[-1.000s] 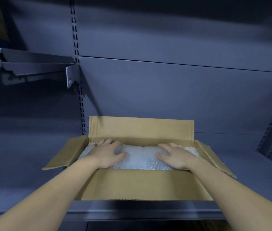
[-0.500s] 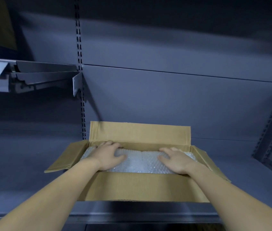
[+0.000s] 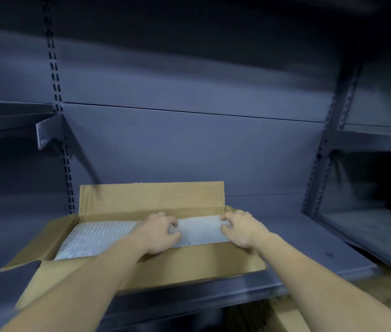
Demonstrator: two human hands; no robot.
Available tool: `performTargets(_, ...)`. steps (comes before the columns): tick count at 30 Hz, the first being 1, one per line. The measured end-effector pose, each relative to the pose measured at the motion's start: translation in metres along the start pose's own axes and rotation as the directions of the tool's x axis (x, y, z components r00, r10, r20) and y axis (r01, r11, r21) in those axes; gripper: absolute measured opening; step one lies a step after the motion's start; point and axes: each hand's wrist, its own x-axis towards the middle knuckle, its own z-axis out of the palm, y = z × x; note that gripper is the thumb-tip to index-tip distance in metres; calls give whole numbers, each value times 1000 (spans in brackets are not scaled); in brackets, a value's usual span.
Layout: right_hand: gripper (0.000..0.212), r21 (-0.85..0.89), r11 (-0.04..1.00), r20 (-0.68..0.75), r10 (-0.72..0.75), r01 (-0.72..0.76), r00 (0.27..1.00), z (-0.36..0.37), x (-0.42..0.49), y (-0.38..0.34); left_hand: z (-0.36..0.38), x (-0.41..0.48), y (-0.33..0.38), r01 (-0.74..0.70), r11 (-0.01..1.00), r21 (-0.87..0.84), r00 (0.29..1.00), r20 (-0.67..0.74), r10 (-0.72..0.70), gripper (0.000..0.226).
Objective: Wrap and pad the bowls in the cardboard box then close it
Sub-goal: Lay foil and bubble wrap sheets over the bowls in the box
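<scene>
Hands curled, the left hand (image 3: pixel 158 232) and right hand (image 3: pixel 240 227) each pinch one clear, knobbly bubble wrap sheet (image 3: pixel 98 236) inside one open brown cardboard box (image 3: pixel 151 197).

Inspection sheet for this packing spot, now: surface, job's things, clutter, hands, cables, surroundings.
Surface: grey metal shelf, with the box on it.
Job's things: box open, far flap upright, left flap splayed out; wrap covers the inside; bowls not visible.
Clutter: cardboard below the shelf.
Hands: left hand and right hand grip the wrap, fingers curled, over the box's right half.
Cables: nothing seen.
Surroundings: dark shelving, slotted upright and bracket at left, second rack at right.
</scene>
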Motion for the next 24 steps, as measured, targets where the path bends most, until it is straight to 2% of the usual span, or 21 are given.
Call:
performTargets(6, 46, 52, 994, -80, 101, -97, 992, -3, -22, 39, 19, 10, 45, -70, 997, 25, 997, -18, 70, 46)
performTargets(10, 51, 86, 981, -82, 184, -177, 980, 1, -30, 61, 28, 16, 61, -107, 994, -27, 994, -27, 106, 43)
performTargets(17, 55, 311, 916, -60, 285, -253, 957, 15, -31, 63, 29, 15, 62, -121, 992, -40, 993, -20, 120, 43)
performTargets(24, 45, 328, 924, -327, 308, -198, 893, 6, -35, 60, 17, 6, 47, -101, 995, 6, 995, -26, 101, 43)
